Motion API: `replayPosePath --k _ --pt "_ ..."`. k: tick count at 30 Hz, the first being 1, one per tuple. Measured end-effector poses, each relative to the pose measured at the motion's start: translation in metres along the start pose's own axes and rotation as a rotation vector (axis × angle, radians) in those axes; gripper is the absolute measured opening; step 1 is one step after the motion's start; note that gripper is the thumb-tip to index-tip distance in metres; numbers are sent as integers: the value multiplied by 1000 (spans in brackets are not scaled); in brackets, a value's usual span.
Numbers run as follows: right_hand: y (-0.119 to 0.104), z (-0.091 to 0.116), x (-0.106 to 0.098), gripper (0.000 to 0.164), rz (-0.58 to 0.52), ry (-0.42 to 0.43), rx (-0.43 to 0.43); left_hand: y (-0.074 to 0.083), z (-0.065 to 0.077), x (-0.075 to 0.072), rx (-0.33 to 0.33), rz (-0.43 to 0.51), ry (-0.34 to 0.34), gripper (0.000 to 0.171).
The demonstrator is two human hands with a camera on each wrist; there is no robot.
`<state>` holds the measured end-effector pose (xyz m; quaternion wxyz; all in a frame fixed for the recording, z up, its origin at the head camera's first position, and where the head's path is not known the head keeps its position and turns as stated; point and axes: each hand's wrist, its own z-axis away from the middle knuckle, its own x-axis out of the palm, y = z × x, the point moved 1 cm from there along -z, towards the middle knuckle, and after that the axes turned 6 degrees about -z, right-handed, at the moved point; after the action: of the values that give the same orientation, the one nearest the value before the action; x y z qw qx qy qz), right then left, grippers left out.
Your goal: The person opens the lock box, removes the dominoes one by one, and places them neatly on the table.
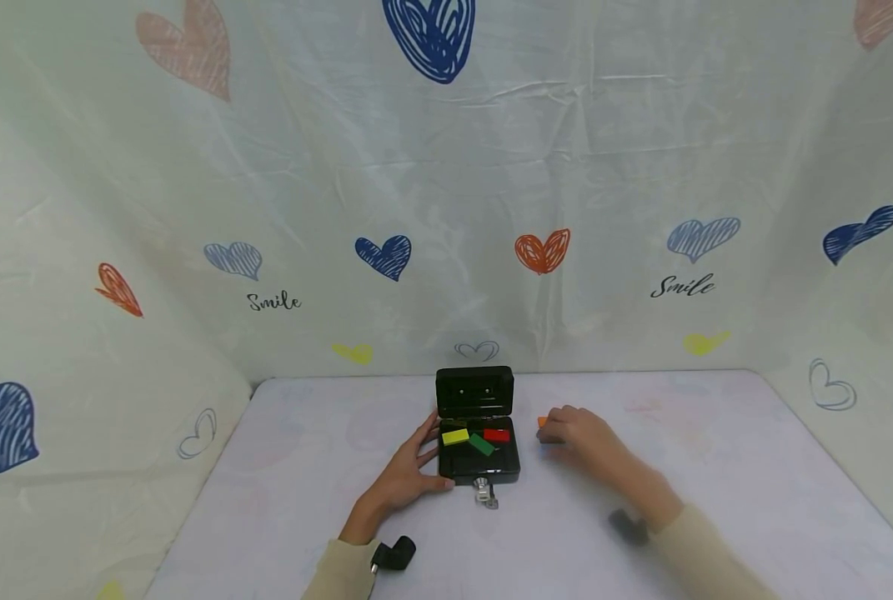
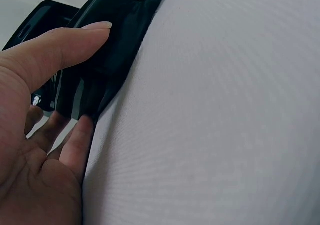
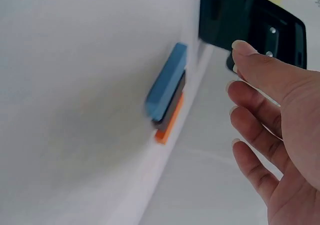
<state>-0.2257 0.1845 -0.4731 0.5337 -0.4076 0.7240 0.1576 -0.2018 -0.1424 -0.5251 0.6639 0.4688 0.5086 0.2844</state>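
A black metal cash box (image 1: 457, 477) stands with its lid (image 1: 474, 392) raised. Inside lie a yellow block (image 1: 456, 437), a green block (image 1: 481, 444) and a red block (image 1: 496, 435). My left hand (image 1: 403, 477) is spread at the box's front left corner, thumb along the front wall and fingers against the left side. To the right of the box, my right hand (image 1: 584, 437) hovers with loosely bent fingers, nothing between them in the right wrist view. Close by lie a blue block (image 3: 167, 80), a dark block (image 3: 172, 105) and an orange block (image 3: 162, 136), side by side on the table.
A silver lock with a key (image 1: 484, 492) hangs at the box's front. The white table (image 1: 281, 467) reaches back to a pale curtain (image 1: 446, 183) printed with hearts. Dark wrist cameras sit on both wrists, the left one (image 1: 395, 553) near the table's front.
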Motion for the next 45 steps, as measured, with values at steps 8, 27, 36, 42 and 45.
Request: replayPosePath --k 8,27,36,42,45 --pt "-17 -18 2 25 5 5 -7 0 0 0 -3 -2 -1 117" --pt "-49 -53 26 25 15 -31 23 4 2 -1 -13 12 -5 116" --pt "-56 -57 39 25 16 -44 68 2 1 -2 -1 22 -11 116" --pt "-56 -60 49 26 34 -53 95 1 0 -3 15 32 -17 116" --pt "-56 -61 53 27 41 -67 120 0 0 -2 14 30 -17 116"
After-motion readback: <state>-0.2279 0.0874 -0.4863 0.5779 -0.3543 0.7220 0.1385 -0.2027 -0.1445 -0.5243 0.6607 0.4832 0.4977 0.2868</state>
